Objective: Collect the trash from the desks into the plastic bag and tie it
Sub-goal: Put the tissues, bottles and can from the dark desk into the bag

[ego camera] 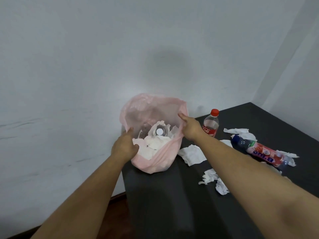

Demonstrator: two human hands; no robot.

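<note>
One bottle [159, 131] half-buried in bag [151, 105]

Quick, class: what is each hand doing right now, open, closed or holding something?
Left hand: grips the left rim of the bag.
Right hand: fingers fairly straight at the right rim; whether it grips cannot be told.
</note>
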